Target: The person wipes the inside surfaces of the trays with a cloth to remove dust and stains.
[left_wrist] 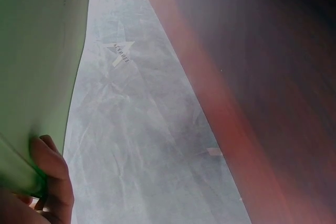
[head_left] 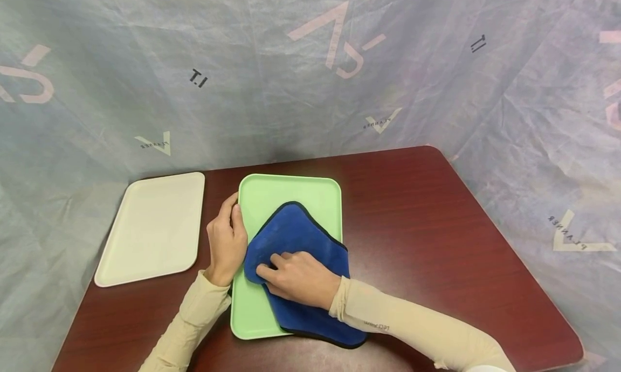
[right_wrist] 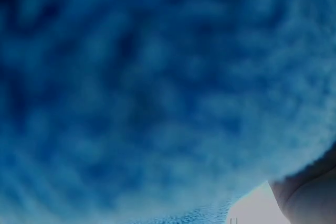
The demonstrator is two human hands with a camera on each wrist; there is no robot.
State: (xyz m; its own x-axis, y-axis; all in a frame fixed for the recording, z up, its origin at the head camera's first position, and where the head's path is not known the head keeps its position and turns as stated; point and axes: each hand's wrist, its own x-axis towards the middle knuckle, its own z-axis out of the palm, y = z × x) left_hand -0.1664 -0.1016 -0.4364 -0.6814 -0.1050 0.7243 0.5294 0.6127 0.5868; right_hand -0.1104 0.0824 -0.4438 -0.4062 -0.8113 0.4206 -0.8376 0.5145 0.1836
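A light green tray (head_left: 257, 310) is in the middle of the head view, over the near part of the table. My left hand (head_left: 227, 245) grips its left rim, thumb on top. From below, the left wrist view shows fingers (left_wrist: 55, 169) curled under the tray's edge, with the tray's underside raised off the table. Across the tray lies a blue cloth (head_left: 296, 229) with black edging, its lower right corner hanging past the rim. My right hand (head_left: 303, 277) holds the cloth bunched under curled fingers against the tray. Blurred blue pile fills most of the right wrist view.
A cream tray (head_left: 155, 226) lies flat at the table's left side. The dark red-brown table (head_left: 436, 253) extends to the right. Grey printed sheeting (head_left: 271, 91) hangs behind it and on both sides.
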